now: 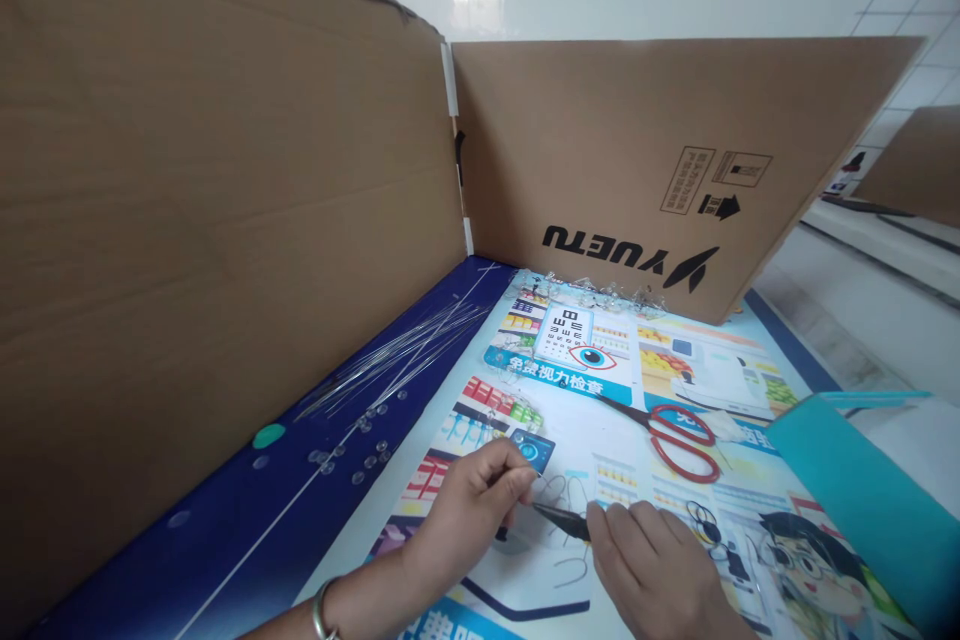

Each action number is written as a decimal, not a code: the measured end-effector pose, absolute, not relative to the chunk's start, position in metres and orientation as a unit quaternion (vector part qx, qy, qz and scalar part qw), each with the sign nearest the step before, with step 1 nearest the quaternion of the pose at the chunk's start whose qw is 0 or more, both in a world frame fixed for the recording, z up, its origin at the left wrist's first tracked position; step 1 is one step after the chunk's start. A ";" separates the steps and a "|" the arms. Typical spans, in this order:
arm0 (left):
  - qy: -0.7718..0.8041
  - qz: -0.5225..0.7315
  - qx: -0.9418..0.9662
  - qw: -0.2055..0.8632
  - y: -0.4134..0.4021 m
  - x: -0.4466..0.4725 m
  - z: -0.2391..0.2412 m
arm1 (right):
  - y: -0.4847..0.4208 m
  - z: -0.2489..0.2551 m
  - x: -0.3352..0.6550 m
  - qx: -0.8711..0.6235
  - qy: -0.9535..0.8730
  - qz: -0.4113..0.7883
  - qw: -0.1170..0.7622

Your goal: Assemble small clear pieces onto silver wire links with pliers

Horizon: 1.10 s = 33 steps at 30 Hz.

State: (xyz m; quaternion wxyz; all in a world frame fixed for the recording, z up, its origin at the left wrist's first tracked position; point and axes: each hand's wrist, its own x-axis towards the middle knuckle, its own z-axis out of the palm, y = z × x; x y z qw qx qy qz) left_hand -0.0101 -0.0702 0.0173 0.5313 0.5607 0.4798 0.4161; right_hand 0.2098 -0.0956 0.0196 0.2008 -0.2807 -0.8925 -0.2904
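Note:
My left hand (487,490) is closed in a pinch on a thin wire (538,474), most of it hidden by the fingers. My right hand (652,560) wraps around dark needle-nose pliers (562,521); their handles are hidden in the palm, and the pointed jaws reach toward my left fingertips. Between and below the hands lie curved pieces of wire (571,572) on the printed sheet. Beyond my right hand rest scissors (684,442) with red handles and dark blades.
Straight wires (405,350) and several clear beads (367,423) lie on the blue strip at left, near a green disc (268,436). Tall cardboard panels (600,140) stand left and behind. Clear wire-like pieces (600,295) line the back panel. A teal folder (862,490) sits at right.

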 end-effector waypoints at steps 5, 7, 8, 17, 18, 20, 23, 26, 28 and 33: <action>0.470 0.412 0.553 0.550 -0.068 -0.011 0.017 | -0.096 0.018 0.210 -0.290 -0.895 -0.280 0.192; 0.465 0.407 0.559 0.553 -0.066 -0.012 0.016 | -0.096 0.014 0.209 -0.315 -0.891 -0.262 0.197; 0.464 0.406 0.565 0.548 -0.065 -0.013 0.015 | -0.095 0.012 0.208 -0.327 -0.886 -0.254 0.208; 0.473 0.408 0.598 0.502 -0.065 -0.015 0.013 | -0.088 0.007 0.210 -0.396 -0.847 -0.202 0.291; 0.473 0.408 0.602 0.497 -0.066 -0.014 0.013 | -0.088 0.007 0.210 -0.394 -0.849 -0.204 0.288; 0.473 0.409 0.614 0.481 -0.067 -0.013 0.015 | -0.089 0.006 0.210 -0.393 -0.851 -0.211 0.279; 0.476 0.409 0.630 0.458 -0.068 -0.012 0.016 | -0.089 0.006 0.210 -0.390 -0.851 -0.233 0.265; 0.473 0.406 0.637 0.453 -0.069 -0.011 0.015 | -0.090 0.007 0.209 -0.382 -0.854 -0.246 0.252; 0.473 0.404 0.642 0.450 -0.069 -0.011 0.015 | -0.090 0.008 0.208 -0.377 -0.855 -0.253 0.249; 0.483 0.397 0.643 0.443 -0.070 -0.010 0.017 | -0.089 0.009 0.208 -0.376 -0.856 -0.258 0.245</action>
